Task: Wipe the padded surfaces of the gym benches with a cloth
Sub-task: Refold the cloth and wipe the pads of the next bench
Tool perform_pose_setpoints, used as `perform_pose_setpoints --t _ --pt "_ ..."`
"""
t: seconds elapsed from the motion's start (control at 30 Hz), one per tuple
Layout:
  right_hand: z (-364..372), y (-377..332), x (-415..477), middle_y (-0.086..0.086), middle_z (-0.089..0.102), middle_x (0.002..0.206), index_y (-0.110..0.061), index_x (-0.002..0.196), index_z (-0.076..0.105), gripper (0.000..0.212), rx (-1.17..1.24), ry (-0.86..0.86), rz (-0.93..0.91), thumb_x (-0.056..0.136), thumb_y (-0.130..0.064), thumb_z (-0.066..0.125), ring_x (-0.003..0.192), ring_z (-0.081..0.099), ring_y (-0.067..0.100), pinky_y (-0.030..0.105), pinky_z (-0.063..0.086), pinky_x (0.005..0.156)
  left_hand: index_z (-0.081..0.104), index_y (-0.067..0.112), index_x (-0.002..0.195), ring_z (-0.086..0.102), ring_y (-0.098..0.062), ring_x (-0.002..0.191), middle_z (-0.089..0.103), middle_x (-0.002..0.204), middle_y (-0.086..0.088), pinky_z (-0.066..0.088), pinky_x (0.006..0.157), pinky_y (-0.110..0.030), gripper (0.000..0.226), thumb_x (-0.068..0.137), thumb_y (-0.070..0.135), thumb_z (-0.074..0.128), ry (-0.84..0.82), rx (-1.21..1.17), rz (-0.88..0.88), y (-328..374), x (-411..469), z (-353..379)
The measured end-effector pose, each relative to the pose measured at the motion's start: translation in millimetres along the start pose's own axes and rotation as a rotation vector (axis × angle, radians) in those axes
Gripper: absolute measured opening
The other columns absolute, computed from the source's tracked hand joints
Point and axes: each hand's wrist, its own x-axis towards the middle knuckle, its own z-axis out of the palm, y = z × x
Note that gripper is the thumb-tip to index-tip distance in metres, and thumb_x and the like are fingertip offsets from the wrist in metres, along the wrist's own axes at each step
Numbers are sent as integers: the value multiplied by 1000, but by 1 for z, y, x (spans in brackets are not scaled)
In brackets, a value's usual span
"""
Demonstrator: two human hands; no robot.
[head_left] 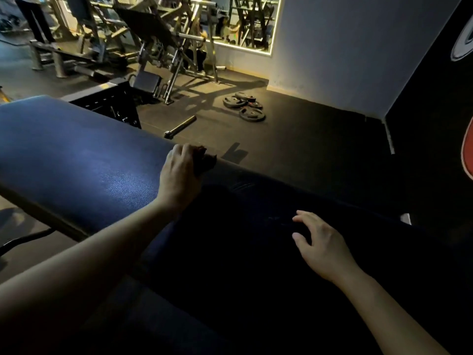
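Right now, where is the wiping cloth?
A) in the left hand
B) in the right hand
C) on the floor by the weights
A: the left hand grips the dark cloth at the far edge of the blue bench pad; the right hand holds nothing.

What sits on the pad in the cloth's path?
Nothing visible. The left hand grips the cloth at the far edge of the bench pad. Only the right hand is over the pad's shadowed part, too dark to check fully.
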Motion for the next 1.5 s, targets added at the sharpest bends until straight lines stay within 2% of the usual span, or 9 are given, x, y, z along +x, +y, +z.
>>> perform_pose_setpoints --t 0.1,0.4,0.63,0.83,0.97,1.07,1.17,1.27,1.5 --pt "0 2 -1 -11 42 156 -26 143 52 42 -13 -1 -18 101 -32 57 142 40 8 23 31 110 71 18 118 60 -33 107 63 114 -10 43 89 -34 36 83 16 76 -137 -91 -45 20 -9 29" --pt "-2 7 -3 -12 40 157 -26 145 50 44 7 -25 -70 102 -34 55 144 38 7 25 31 114 75 21 118 58 -25 98 66 110 -6 51 83 -33 31 89 14 71 -304 15 794 46 -28 38" --pt "2 4 -5 -11 36 160 -25 148 46 46 -4 16 -81 104 -34 52 148 29 4 18 19 115 69 9 113 61 -34 106 65 114 -15 51 91 -44 18 97 14 63 -82 18 29 29 32 52" --pt "-11 15 -3 -12 46 152 -26 143 54 42 154 -43 -61 101 -27 59 142 41 7 24 33 115 75 8 104 68 -33 103 73 110 -13 56 91 -41 22 82 6 71 -324 -200 298 115 -33 68" --pt "-22 28 -9 -6 60 139 -23 135 61 39 165 43 -10 97 -20 64 130 53 10 18 35 104 72 15 113 60 -13 109 68 120 -2 40 99 -14 22 92 15 70 -480 -336 673 134 -85 50" --pt "-23 32 -15 -9 57 143 -25 135 60 39 161 -8 -41 97 -22 66 132 51 7 18 33 105 69 15 120 58 -20 112 64 127 -8 47 98 -29 25 97 22 60 -423 -150 875 102 -73 34" --pt "-19 29 -17 -14 50 149 -24 135 61 37 181 -6 -41 98 -22 64 136 48 7 23 37 110 71 16 112 60 -25 101 66 115 -8 52 89 -38 22 95 17 57 -177 -122 589 62 -25 30" --pt "-17 29 -22 -13 51 149 -23 133 62 34 198 36 -17 99 -19 61 138 46 8 23 35 112 73 17 107 66 -32 101 70 110 -9 48 84 -35 19 89 14 67 -197 -105 159 64 -12 42" --pt "-25 50 -59 -6 58 142 -20 133 63 34 192 138 103 99 -12 59 134 50 11 17 33 107 77 13 104 70 -25 103 74 110 -6 52 92 -28 20 86 8 74 -430 -342 350 162 -99 54"
